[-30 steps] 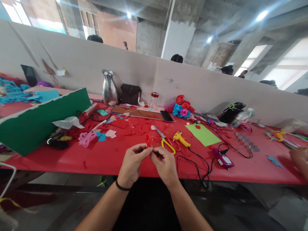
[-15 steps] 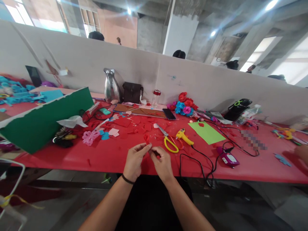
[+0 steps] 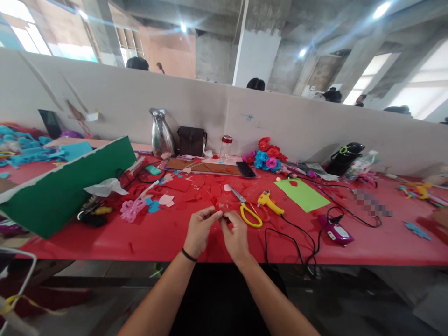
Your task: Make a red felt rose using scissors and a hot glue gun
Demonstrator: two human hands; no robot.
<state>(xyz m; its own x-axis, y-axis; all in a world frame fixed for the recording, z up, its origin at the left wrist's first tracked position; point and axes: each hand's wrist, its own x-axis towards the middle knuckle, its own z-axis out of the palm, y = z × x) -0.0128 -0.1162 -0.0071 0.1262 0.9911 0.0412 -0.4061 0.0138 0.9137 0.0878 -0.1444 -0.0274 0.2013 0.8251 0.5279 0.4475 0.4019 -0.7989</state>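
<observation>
Left hand (image 3: 198, 231) and right hand (image 3: 236, 236) meet above the near middle of the red worktop (image 3: 154, 238), fingers curled and tips touching or nearly so. Thumb and forefinger of the left close in a pinch on a small red piece (image 3: 214, 201), which juts just above them on the far side; the right's fingers are bent inward beside it, and whether they grip it too cannot be told. A black band (image 3: 189, 255) rings the left wrist.

Just right of the hands lie yellow-handled scissors (image 3: 238, 194), blades pointing far left, then a yellow glue gun (image 3: 269, 201), its black cord trailing to the near edge. Farther right are a lime-green sheet (image 3: 308, 198) and a purple power socket (image 3: 338, 232). To the left sit blue scraps (image 3: 153, 206) and a pink openwork flower (image 3: 131, 211), near a leaning green board (image 3: 70, 189). Along the far side stand a metal jug (image 3: 161, 136), a dark bag (image 3: 191, 141), a red-lidded jar (image 3: 226, 148) and a bunch of artificial roses (image 3: 268, 156).
</observation>
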